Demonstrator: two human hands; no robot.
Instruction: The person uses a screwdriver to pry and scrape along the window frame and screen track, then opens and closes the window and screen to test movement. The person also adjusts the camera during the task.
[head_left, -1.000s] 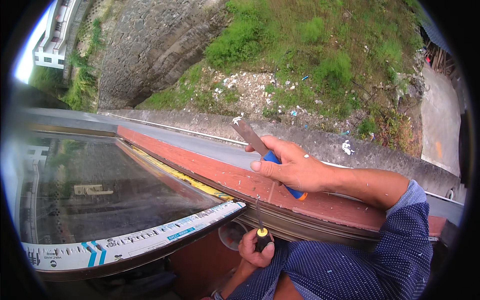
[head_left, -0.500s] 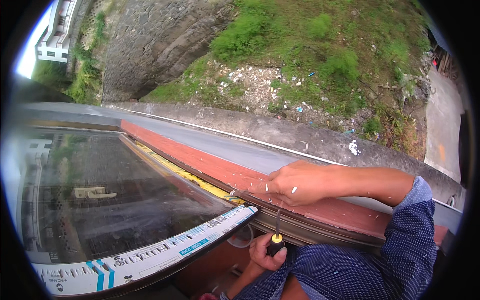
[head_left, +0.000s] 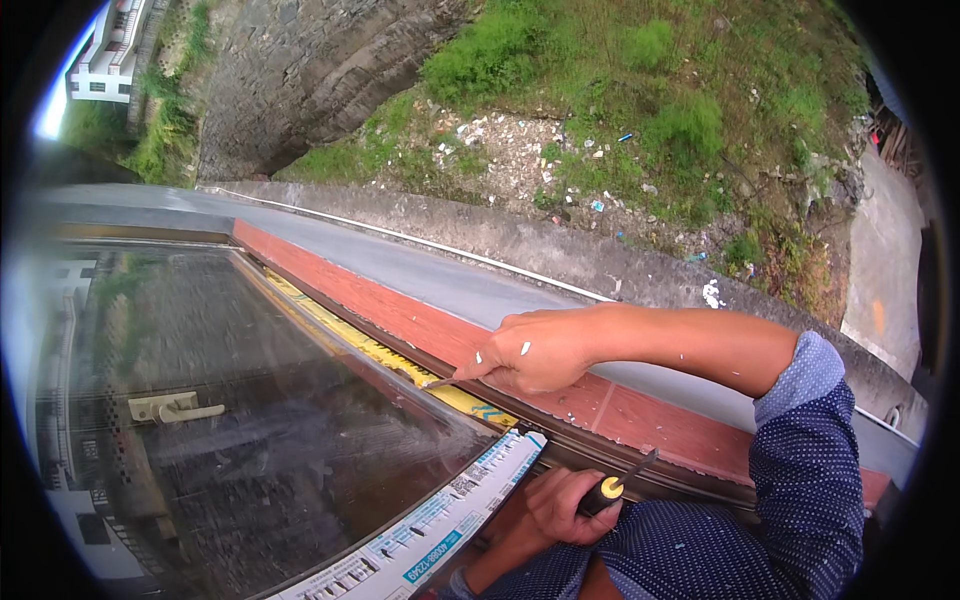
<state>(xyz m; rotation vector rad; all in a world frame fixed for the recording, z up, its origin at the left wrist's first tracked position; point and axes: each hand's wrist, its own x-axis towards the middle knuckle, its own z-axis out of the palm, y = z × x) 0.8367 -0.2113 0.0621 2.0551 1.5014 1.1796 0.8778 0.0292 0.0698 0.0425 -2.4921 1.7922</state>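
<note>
My right hand (head_left: pixel 540 350) reaches across the window's outer sill, fingers pinched. A thin grey piece (head_left: pixel 440 383), its kind unclear, sticks out from the fingertips onto a yellow strip (head_left: pixel 375 350) along the frame. White flecks cling to that hand. Lower down, my left hand (head_left: pixel 565 505) is wrapped round the black handle of a screwdriver (head_left: pixel 612 487) with a yellow collar; its shaft points up and right. Left of both hands lies the dark glass pane (head_left: pixel 270 470), its near frame edge covered by printed white-and-blue film (head_left: pixel 440 535) with ragged tears.
A red tiled ledge (head_left: pixel 340 290) and a grey outer ledge (head_left: pixel 470 300) run beyond the frame. A white pipe (head_left: pixel 440 250) follows a concrete edge. Littered, grassy ground (head_left: pixel 620 150) lies far below. A window handle (head_left: pixel 180 410) shows through the glass.
My right hand has moved left along the frame, over the yellow strip. My left hand has shifted right, and the screwdriver has tilted from upright to the right. The window's near corner appears farther right.
</note>
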